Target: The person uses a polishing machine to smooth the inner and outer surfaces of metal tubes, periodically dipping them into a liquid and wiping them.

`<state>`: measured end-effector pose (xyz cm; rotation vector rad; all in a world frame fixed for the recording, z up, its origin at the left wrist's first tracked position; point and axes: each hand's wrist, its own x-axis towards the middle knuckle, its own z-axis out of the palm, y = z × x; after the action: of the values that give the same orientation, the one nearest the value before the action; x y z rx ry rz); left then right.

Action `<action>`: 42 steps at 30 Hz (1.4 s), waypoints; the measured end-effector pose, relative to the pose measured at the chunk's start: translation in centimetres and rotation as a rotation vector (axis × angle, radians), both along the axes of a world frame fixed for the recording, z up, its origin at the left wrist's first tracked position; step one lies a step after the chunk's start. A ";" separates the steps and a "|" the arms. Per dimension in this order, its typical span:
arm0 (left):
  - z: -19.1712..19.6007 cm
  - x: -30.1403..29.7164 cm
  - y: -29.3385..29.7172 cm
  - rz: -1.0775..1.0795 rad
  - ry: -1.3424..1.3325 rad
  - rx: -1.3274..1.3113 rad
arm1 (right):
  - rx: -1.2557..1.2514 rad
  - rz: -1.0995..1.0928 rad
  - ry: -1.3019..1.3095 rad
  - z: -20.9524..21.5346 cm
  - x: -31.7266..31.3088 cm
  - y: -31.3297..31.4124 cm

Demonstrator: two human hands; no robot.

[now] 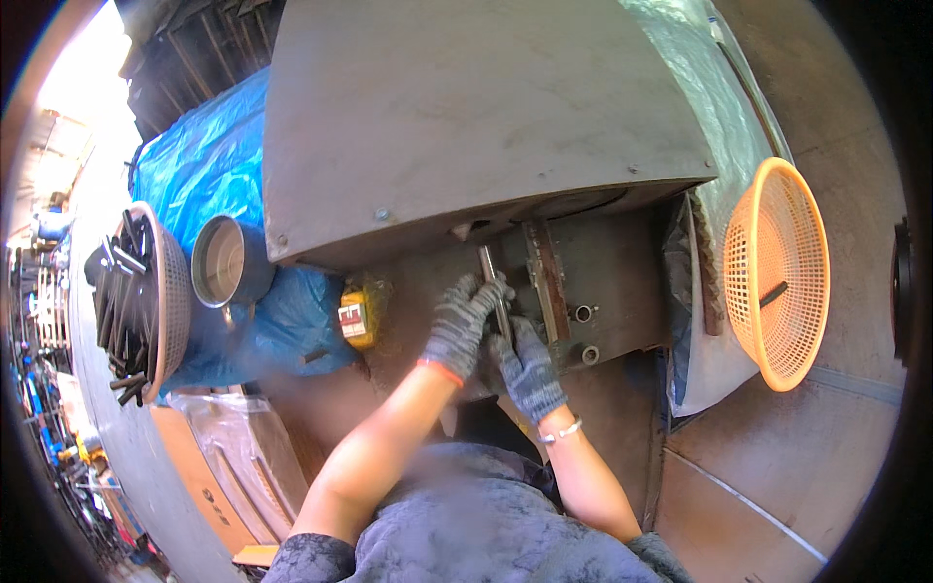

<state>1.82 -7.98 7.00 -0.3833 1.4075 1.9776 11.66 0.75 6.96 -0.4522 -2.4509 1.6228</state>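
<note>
A shiny metal tube [487, 260] points away from me, its far end near a small pointed tip [465, 231] under the edge of a grey metal housing [466, 117]. My left hand [462, 316], in a grey knitted glove, is closed around the tube's left side. My right hand [528, 364], gloved alike, grips the tube's near part with thumb and fingers. Just right of the tube, a rusty metal rail [548, 282] runs away from me. Beside it, two round metal fittings [583, 314] sit on the work surface.
At left stands a pale basket [173, 301] full of dark tubes [126, 291], beside a metal pot [258, 262] on blue sheeting [209, 146]. A yellow switch box [367, 309] sits left of my hands. The orange basket [736, 262] at right holds one dark piece [774, 293].
</note>
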 end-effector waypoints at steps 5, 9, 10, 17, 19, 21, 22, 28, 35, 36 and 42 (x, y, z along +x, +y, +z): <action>1.7 1.0 5.5 -0.189 0.123 0.050 | -0.273 -0.245 -0.186 -1.4 3.6 3.5; 1.2 2.4 9.6 -0.210 0.017 0.153 | -0.399 -0.305 -0.040 -1.7 1.5 7.8; 1.4 2.1 10.1 -0.209 0.032 0.124 | -0.375 -0.294 -0.059 -1.8 1.1 8.4; -0.4 0.5 11.7 -0.105 0.030 0.138 | -0.260 -0.231 -0.083 -2.5 -1.1 10.0; -0.3 -0.3 11.9 -0.111 0.066 0.074 | -0.211 -0.227 -0.077 -2.2 -2.0 10.1; 0.4 -0.4 12.1 -0.124 0.056 0.034 | -0.129 -0.221 -0.065 -2.1 -2.1 10.3; 0.2 -0.4 12.0 -0.113 0.079 0.026 | -0.160 -0.209 -0.055 -1.9 -2.2 10.1; 0.9 -0.6 12.2 -0.132 0.059 0.013 | -0.200 -0.181 -0.123 -1.3 -2.3 10.7; -1.0 -0.6 11.8 -0.173 0.131 -0.041 | -0.329 -0.171 -0.057 -2.2 -2.1 10.6; -0.9 -0.4 11.6 -0.199 0.136 -0.029 | -0.357 -0.172 -0.069 -2.6 -1.7 10.9; 1.0 2.9 6.8 -0.487 0.460 -0.525 | -0.199 0.048 -0.271 1.6 3.5 13.1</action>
<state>4.67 -1.16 8.03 0.2029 2.0802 1.3276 15.16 13.81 8.54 -0.6889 -2.5105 1.9518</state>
